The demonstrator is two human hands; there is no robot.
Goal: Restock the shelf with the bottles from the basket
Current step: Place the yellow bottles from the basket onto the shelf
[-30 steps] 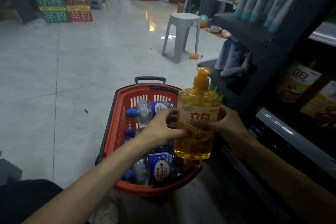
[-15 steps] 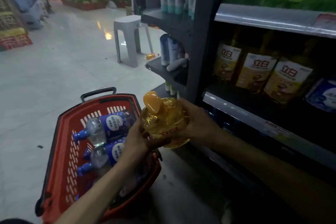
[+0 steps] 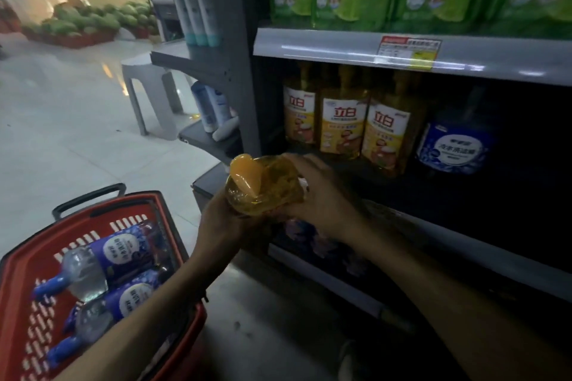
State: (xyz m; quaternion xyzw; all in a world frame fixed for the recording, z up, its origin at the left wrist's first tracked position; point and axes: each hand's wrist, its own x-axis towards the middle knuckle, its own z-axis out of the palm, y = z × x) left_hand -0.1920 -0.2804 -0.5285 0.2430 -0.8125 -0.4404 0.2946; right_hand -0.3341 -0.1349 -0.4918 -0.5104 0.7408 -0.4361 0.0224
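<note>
So, in the head view, the left hand (image 3: 223, 223) and the right hand (image 3: 322, 195) were both curled round one yellow bottle (image 3: 266, 185), held just in front of the shelf (image 3: 325, 43) but not yet on it. Three yellow bottles (image 3: 340, 120) stood there already, and at least two blue bottles (image 3: 120, 252) lay in the red basket (image 3: 18, 272), so I think much of the job was left.

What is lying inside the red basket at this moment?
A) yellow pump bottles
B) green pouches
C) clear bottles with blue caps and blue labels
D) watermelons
C: blue-capped bottles lie on their sides in the red basket; the yellow bottle is held outside it by the left hand and right hand.
</note>
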